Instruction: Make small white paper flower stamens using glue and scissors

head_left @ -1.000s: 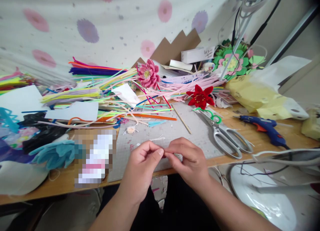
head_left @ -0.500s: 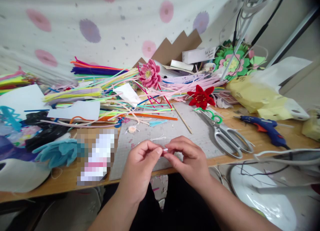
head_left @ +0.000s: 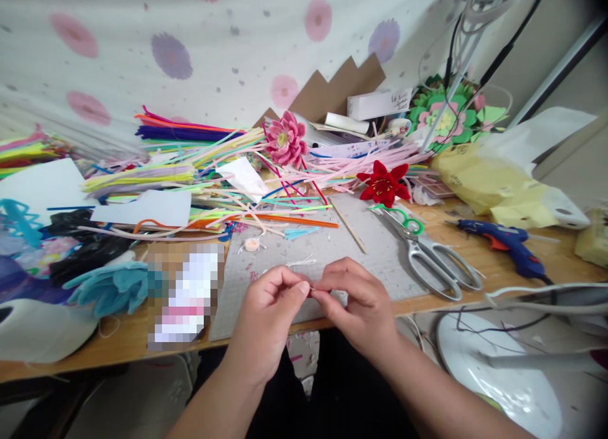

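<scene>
My left hand (head_left: pixel 272 306) and my right hand (head_left: pixel 355 299) meet fingertip to fingertip over the near edge of a grey cutting mat (head_left: pixel 332 249). Both pinch one tiny piece (head_left: pixel 311 291) between thumb and forefinger; it is too small to name, with a hint of red at the pinch. A red pipe-cleaner flower (head_left: pixel 382 182) lies at the mat's far right corner. Big silver scissors (head_left: pixel 430 261) lie just right of my right hand. A pink flower (head_left: pixel 284 139) stands among the pipe cleaners behind.
A heap of coloured pipe cleaners (head_left: pixel 199 173) covers the back of the wooden table (head_left: pixel 484 261). A blue glue gun (head_left: pixel 503 239) lies at the right, yellow bags (head_left: pixel 494 179) behind it. A teal felt flower (head_left: pixel 111 287) and white paper sheets (head_left: pixel 147 208) sit left. A white lamp base (head_left: pixel 503 369) is low right.
The hands stayed together over the mat's near edge, with only small finger movements on the tiny piece. The view shifted slightly.
</scene>
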A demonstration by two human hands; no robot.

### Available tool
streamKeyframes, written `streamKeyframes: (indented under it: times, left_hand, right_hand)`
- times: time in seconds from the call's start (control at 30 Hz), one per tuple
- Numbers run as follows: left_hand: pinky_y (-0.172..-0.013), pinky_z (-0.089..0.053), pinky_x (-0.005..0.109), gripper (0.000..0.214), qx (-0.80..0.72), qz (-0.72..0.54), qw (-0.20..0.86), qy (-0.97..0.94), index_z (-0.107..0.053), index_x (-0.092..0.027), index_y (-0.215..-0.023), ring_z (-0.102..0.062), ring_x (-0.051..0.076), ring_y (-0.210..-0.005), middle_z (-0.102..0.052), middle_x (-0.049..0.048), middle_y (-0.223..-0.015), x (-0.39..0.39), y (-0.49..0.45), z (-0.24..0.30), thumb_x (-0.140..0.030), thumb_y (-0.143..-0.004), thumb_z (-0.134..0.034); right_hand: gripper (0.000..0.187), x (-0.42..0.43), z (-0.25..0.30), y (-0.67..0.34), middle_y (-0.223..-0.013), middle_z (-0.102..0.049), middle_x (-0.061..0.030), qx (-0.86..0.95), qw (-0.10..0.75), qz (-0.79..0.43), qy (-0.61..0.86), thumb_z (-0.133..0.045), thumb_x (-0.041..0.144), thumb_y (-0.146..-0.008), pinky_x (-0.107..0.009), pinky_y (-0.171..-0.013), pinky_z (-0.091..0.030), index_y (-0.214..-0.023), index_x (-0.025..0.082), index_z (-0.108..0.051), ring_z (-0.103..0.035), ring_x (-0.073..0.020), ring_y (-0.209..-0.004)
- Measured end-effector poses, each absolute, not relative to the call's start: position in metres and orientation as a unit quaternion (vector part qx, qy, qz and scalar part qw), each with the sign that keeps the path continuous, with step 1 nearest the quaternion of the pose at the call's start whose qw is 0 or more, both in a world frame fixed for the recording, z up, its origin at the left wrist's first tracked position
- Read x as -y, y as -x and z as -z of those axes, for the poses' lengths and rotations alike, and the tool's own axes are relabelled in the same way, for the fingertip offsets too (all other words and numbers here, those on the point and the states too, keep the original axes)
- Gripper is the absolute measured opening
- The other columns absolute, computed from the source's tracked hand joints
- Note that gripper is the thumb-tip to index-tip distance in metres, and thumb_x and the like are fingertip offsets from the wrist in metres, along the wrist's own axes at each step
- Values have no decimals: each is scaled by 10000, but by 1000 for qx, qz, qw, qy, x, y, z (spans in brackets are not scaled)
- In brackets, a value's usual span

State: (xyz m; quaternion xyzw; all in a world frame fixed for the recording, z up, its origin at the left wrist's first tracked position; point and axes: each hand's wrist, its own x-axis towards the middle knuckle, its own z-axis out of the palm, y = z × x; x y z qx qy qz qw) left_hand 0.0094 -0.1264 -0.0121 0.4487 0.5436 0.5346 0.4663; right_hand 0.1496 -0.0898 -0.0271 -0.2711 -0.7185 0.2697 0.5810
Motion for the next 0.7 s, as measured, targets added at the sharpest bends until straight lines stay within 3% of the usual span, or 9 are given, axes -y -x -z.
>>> streamKeyframes:
  times: [0.27, 0.7]
  left_hand:
    - [-698, -397, 266, 153, -520, -555, 498, -417, -600, -180, -652, -504, 140, -722, -598, -6, -693, 130, -13, 11, -239, -787, -640]
    - [-731, -431, 285, 132, -473, -611, 554, -310, -603, -163, -606, -550, 131, -683, -630, -4, -656, 128, -13, 1, -180, -713, -678]
  right_hand:
    - [130, 93, 25, -150, -722, -611, -19, 732, 589, -216, 266, -623, 103, -781, -255, -538, -501, -801, 217, -682, -597, -137, -631]
    - [110, 97, 29, -155, -729, -586, -14, 695, 597, -284, 281, -610, 111, -811, -279, -597, -489, -802, 210, -657, -575, -143, -671]
